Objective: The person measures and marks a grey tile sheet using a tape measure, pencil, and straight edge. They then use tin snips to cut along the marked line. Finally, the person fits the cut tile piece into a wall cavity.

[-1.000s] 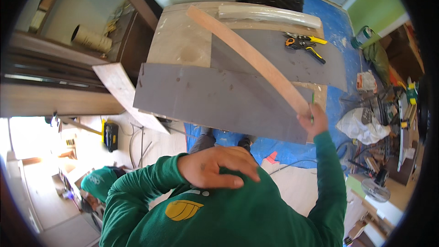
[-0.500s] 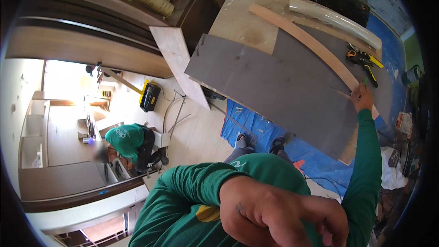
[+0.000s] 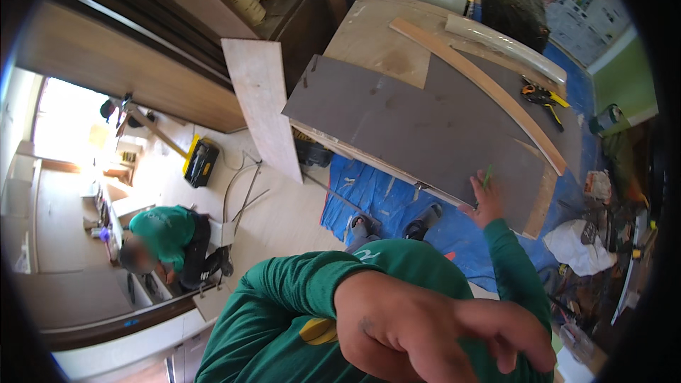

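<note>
My right hand (image 3: 486,202) is at the near edge of a large grey panel (image 3: 397,128), fingers partly spread, with a slim green pencil (image 3: 487,177) held between them. Beyond it, a long, thin wooden strip (image 3: 489,92) lies slantwise across the panel, apart from the hand. Close up at the bottom, my left hand (image 3: 418,319) is raised in front of my chest. Its fingers are loosely bent and apart, nothing shows in them, and some fingertips run past the lower edge.
Pliers-like tools (image 3: 545,99) and a clear plastic roll (image 3: 507,50) lie on the far right of the worktop. A pale board (image 3: 261,99) leans at its left end. Blue sheeting (image 3: 355,188) covers the floor beneath. A co-worker (image 3: 167,237) crouches at left beside cabinets.
My right hand has left the wooden strip and moved left and nearer to the panel's near edge, carrying the green pencil. The strip now lies untouched. My left hand stays raised.
</note>
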Tool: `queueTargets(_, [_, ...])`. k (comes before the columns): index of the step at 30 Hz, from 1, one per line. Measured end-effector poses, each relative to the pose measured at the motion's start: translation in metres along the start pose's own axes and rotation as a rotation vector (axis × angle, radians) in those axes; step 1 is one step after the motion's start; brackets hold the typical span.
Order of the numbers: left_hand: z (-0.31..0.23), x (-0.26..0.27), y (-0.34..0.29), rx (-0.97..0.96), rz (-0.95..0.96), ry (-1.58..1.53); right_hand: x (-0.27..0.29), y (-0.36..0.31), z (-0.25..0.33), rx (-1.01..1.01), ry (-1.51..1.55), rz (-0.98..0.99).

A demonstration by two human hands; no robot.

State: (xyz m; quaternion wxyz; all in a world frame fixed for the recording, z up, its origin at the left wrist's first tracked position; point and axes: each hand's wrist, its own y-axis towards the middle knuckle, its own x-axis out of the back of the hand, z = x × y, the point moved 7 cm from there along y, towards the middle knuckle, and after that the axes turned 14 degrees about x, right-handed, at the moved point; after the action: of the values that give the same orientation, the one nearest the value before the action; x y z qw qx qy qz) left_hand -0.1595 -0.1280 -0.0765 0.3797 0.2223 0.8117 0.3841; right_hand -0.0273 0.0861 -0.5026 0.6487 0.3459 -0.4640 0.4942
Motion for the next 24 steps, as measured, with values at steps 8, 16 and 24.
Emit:
queueTargets(8, [0.012,0.096,-0.182,0.976,-0.356,0.588,-0.016,-0.020,0.009,-0.075,-0.068,0.129])
queueTargets(16, [0.041,0.178,-0.411,1.305,-1.036,0.615,-0.007,-0.034,0.013,0.078,-0.071,0.083])
queueTargets(24, [0.038,0.256,-0.366,0.771,-1.760,0.284,0.112,-0.012,0.021,0.275,-0.013,0.038])
